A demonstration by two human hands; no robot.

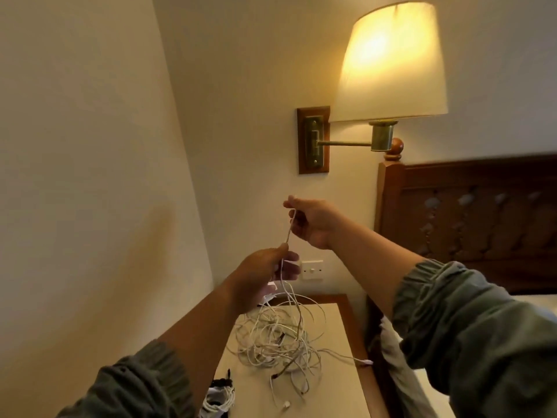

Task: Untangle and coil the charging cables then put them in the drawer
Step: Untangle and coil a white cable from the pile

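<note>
At the far left I see my left olive-green gathered sleeve (pixel 141 384), and just beside its cuff, at the near-left edge of the pale-topped, wood-trimmed bench (pixel 337 387), a small coiled bundle of white cable (pixel 221 399) lying against something black that I cannot make out. My left hand (pixel 265 274) is raised above the back of the bench, thumb and forefinger pinching a thin white charging cable (pixel 288 232) while the other fingers hang loosely spread. From that pinch the cable runs up and slightly right, taut, to my right hand (pixel 312 221), which is higher and grasps the upper end with its fingers curled round it. Below the left hand the same cable drops into a loose tangled heap of white charging cables (pixel 280 339) spread over the middle of the bench; one strand trails off to the bench's right edge and ends in a small white plug (pixel 366 362). Behind the hands a white wall switch plate (pixel 312 270) sits low on the cream wall. Higher up, a brass swing-arm lamp with a lit cream fabric shade (pixel 388 61) hangs from a wooden wall plaque (pixel 313 140). At the right stands a dark carved wooden headboard (pixel 467 218), with my right sleeve (pixel 470 336) in front of it.
</note>
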